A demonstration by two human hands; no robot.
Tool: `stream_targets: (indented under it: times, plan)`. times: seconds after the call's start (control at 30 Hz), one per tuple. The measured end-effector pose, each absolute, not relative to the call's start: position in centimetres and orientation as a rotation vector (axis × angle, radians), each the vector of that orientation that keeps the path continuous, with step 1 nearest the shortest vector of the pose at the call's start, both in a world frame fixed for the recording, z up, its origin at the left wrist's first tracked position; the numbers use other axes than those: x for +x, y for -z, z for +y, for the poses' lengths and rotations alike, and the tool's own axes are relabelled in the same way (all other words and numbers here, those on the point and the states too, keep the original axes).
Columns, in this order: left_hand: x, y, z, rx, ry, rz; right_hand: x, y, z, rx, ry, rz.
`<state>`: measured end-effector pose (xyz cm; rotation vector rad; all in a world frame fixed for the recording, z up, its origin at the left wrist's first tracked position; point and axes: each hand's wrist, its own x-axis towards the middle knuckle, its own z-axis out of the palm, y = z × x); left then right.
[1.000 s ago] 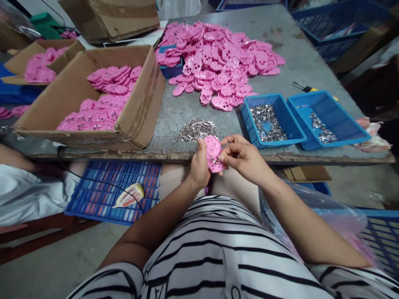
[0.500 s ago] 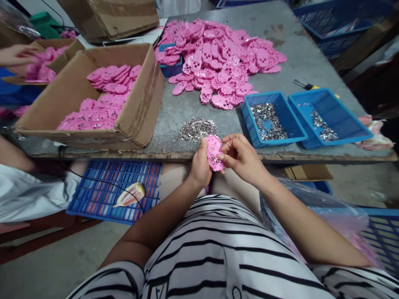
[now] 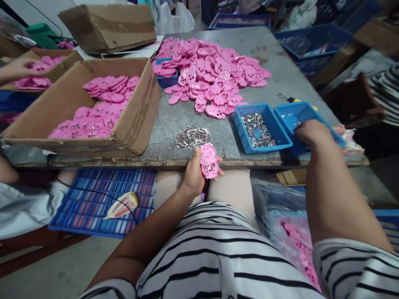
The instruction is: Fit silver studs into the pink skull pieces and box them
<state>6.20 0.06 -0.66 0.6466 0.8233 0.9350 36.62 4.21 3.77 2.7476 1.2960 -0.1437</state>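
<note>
- The left hand (image 3: 195,176) holds one pink plastic piece (image 3: 208,161) at the near edge of the desk (image 3: 193,112), fingers (image 3: 195,154) closed around its left side; small metal bits already sit in its lower part.
- The right hand (image 3: 311,132) reaches into the right blue tray (image 3: 311,124); its fingers are hidden, so I cannot tell whether they grip anything.
- The cardboard box (image 3: 137,120) on the left is partly filled with pink pieces, seemingly the finished ones.
- A big pink pile (image 3: 215,70) lies far on the desk, so I judge that much is left.
- Metal parts fill the left blue tray (image 3: 260,128), and a loose heap of metal parts (image 3: 191,136) lies near the held piece.
- No brand or writing can be read.
</note>
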Motion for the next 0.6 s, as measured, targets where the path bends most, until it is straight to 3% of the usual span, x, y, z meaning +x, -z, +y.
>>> stream_targets:
  times: [0.17, 0.6]
  plan:
    - [6.8, 0.5, 0.1, 0.645, -0.896, 0.813, 34.5, -3.8, 4.1, 2.724, 0.377, 1.264]
    - [6.5, 0.6, 0.2, 0.641, -0.882, 0.825, 33.9, -4.0, 3.8, 2.77, 0.36, 1.247]
